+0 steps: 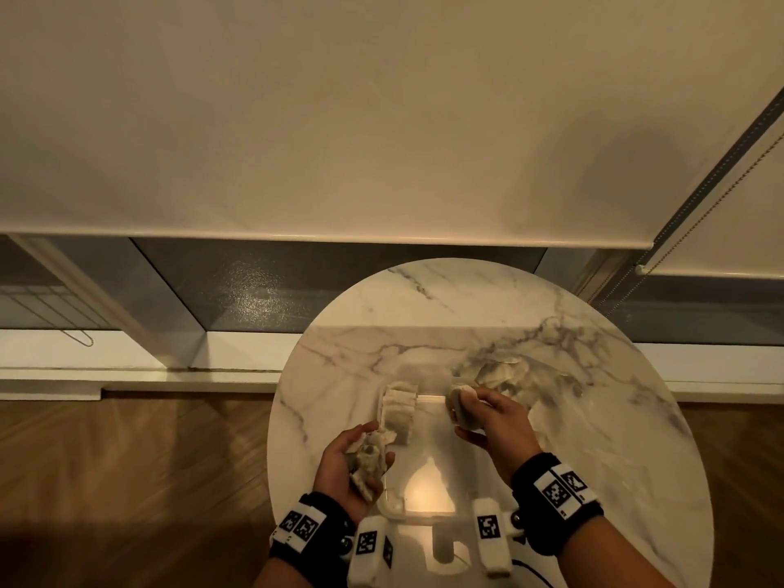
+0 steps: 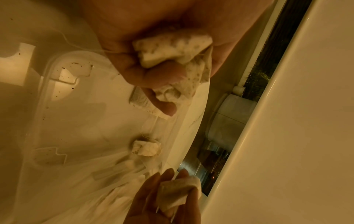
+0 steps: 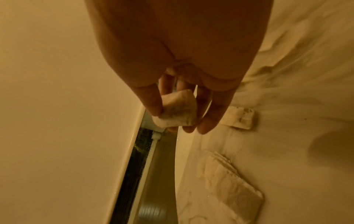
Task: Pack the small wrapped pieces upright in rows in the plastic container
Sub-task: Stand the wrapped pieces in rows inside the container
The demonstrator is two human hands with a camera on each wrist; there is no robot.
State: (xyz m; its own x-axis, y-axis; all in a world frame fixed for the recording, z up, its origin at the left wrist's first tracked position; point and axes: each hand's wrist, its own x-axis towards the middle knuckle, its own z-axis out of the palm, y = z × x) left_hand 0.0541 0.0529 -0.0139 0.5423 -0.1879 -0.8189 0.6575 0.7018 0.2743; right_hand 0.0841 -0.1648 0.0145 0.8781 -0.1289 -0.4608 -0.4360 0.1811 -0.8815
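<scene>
left hand (image 1: 354,464) nearest — fingers curled round bunch of wrapped pieces (image 1: 367,458). right hand (image 1: 492,420) pinches one piece (image 1: 460,407) above plastic container (image 1: 424,502) on tabletop (image 1: 594,481); row (image 1: 399,411) stands inside. pieces likely light, soft, crushable — hold by flat sides.

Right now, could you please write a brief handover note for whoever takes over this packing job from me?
Left hand: grips a bunch of small pale speckled wrapped pieces at the near left of the clear plastic container.
Right hand: pinches one wrapped piece over the container's far right side.
Done: one short row of pieces stands upright along the container's far left wall.
Left: place the held pieces upright, then those from the crumpled clear bag on the round marble table.
</scene>
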